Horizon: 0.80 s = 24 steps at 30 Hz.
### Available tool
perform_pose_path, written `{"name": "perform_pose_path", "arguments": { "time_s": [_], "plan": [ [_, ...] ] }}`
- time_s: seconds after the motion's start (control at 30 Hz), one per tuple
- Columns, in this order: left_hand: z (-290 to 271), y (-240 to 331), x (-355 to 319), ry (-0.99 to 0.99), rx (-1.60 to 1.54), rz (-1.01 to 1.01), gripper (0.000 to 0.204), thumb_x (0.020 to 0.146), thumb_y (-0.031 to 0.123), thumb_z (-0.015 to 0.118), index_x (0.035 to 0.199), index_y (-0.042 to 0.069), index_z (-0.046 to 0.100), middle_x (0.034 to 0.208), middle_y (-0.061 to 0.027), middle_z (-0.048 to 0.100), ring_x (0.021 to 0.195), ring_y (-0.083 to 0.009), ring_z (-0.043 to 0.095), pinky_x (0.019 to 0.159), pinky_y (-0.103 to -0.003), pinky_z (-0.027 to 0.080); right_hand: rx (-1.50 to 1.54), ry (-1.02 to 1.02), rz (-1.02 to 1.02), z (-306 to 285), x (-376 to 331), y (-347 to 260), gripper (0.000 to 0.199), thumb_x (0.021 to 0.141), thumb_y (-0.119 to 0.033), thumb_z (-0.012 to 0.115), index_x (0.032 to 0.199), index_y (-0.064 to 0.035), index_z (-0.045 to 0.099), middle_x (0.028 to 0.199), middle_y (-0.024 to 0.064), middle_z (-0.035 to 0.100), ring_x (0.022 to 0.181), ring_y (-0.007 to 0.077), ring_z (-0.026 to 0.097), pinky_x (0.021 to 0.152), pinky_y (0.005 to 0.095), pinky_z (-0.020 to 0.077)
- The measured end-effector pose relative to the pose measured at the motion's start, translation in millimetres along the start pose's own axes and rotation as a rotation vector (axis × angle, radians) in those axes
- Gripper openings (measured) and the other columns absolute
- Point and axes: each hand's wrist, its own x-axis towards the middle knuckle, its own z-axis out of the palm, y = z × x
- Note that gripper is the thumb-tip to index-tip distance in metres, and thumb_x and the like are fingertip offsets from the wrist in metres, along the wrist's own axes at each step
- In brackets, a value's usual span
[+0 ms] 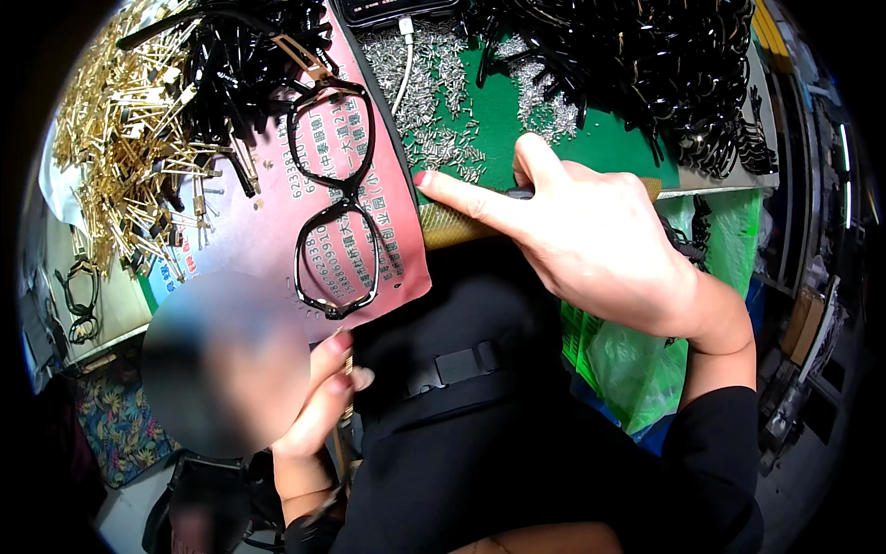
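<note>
My left hand [318, 406] is low at the left, in front of the table edge, partly covered by a blurred patch. Its fingertips pinch a thin gold-coloured metal piece [348, 365]. My right hand [604, 245] rests over the table's front edge at the right. Its index finger stretches left toward the sheet's edge, while the other fingers curl under around a dark grey rod-like tool [521, 193], mostly hidden. Between the hands and farther left, a black glasses frame [349, 198] lies on a pink printed sheet [406, 249], with a temple at its far end.
Gold metal temple cores [129, 138] are heaped at the far left, beside black temples [231, 74]. Small silver screw-like pieces [429, 88] are scattered on a green mat [600, 152]. More black parts [637, 55] pile up at the far right. A green plastic bag [734, 240] hangs below.
</note>
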Motion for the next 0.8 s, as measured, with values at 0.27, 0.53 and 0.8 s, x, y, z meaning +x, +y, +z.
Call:
{"name": "perform_pose_path", "arguments": {
  "time_s": [0.27,0.53,0.8],
  "plan": [
    [49,-13,35,0.117,-0.233,-0.013,0.025,0.082,-0.003,0.076,0.099,0.003,0.058,0.095,-0.0128,0.071,0.098,-0.0318,0.069,0.099,-0.054,0.053,0.225,0.072,-0.034,-10,-3,6,0.062,0.084,-0.004,0.064,0.141,-0.0283,0.058,0.096,0.0093,0.057,0.065,0.0267,0.064,0.057,0.0378,0.0553],
    [48,-25,36,0.096,-0.524,-0.058,0.019,0.087,-0.009,0.066,0.094,0.0,0.05,0.091,-0.0163,0.066,0.093,-0.0304,0.068,0.101,-0.055,0.05,0.145,0.063,-0.248,4,15,-7,0.069,0.076,-0.003,0.066,0.141,-0.0243,0.056,0.141,-0.0025,0.058,0.08,0.0228,0.063,0.053,0.0302,0.0534],
    [38,-17,42,0.01,-0.382,-0.113,0.016,0.09,-0.005,0.065,0.096,0.001,0.051,0.09,-0.0158,0.066,0.086,-0.0294,0.069,0.098,-0.056,0.053,0.219,0.035,-0.285,7,20,0,0.068,0.076,-0.004,0.067,0.14,-0.0254,0.057,0.144,-0.0031,0.057,0.076,0.0245,0.062,0.053,0.0311,0.055]
  ]
}}
